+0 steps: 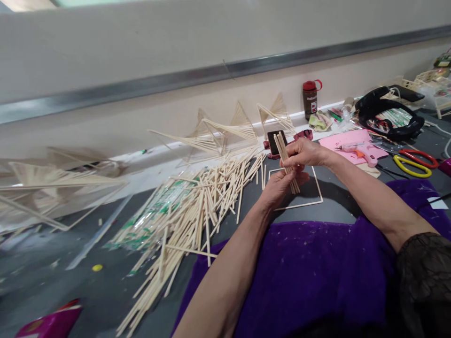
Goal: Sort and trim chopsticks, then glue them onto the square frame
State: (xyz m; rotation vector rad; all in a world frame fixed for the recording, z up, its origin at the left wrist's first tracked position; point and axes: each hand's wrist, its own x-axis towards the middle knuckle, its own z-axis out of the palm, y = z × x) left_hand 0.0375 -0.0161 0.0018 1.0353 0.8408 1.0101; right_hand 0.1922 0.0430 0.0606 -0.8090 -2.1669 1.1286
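Grey counter (88, 291) lay strewn with sticks (197, 206); left hand (280, 185) and right hand (305, 152) both gripped one stick bundle (286, 157).

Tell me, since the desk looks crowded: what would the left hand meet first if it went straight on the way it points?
Probably the black pad just beyond the sticks the left hand holds; depth is unclear.

A dark grey floor (105, 291) carries a sprawling heap of pale wooden sticks (197, 206), a glued square stick frame (319, 188), a purple cloth (310, 267), fan-shaped stick structures (229, 129), a pink mat (348, 141), yellow-handled scissors (412, 166) and a brown bottle (310, 98).
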